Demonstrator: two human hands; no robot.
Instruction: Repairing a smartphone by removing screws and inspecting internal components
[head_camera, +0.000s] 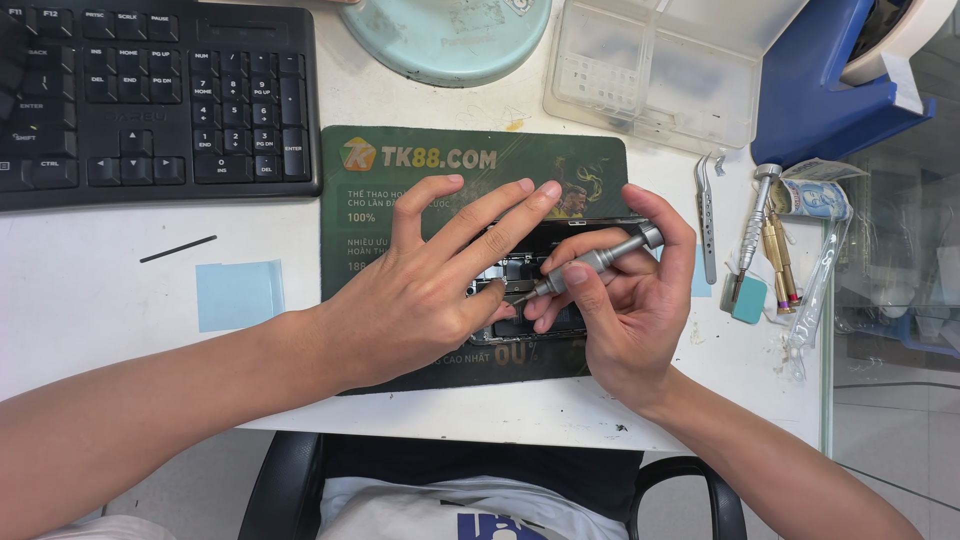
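From my head camera, most of the opened phone (520, 270) is hidden under my hands; only a strip of its dark insides and metal parts shows between my fingers, and I cannot tell its full outline. It lies on the dark green mat (400, 180) at the middle of the white desk (100, 300). My left hand (430, 290) rests on it with fingers spread and open, thumb pressed near the exposed parts. My right hand (625, 300) is closed around a grey screwdriver (590, 262), its tip touching the phone's insides just beside my left thumb; the exact spot is too small to make out.

The black keyboard (150, 90) is cut off at the top left. A pale blue sheet (238, 294) lies left of the mat, tweezers (706, 225) and more screwdrivers (765, 230) to its right, and a clear plastic box (650, 70) above.
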